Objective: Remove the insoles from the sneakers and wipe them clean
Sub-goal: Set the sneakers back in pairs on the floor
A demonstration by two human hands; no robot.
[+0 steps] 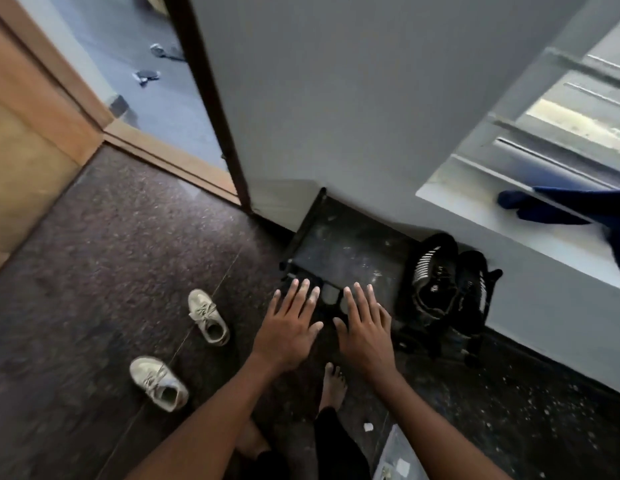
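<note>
Two white sneakers lie apart on the dark floor at the left: one (208, 317) farther away, one (159, 383) nearer. A pair of black sneakers (447, 285) with white stripes stands on the right end of a low black shoe rack (339, 251). My left hand (288, 323) and my right hand (365, 329) are stretched out side by side, palms down and fingers straight, over the rack's front edge. Neither hand holds anything. No insole is visible.
A dark blue cloth (543, 206) lies on the white window ledge (474, 216) at the right. An open doorway (142, 84) with a wooden frame is at the upper left. My bare foot (332, 386) stands below my hands. A small white scrap (368, 426) lies on the floor.
</note>
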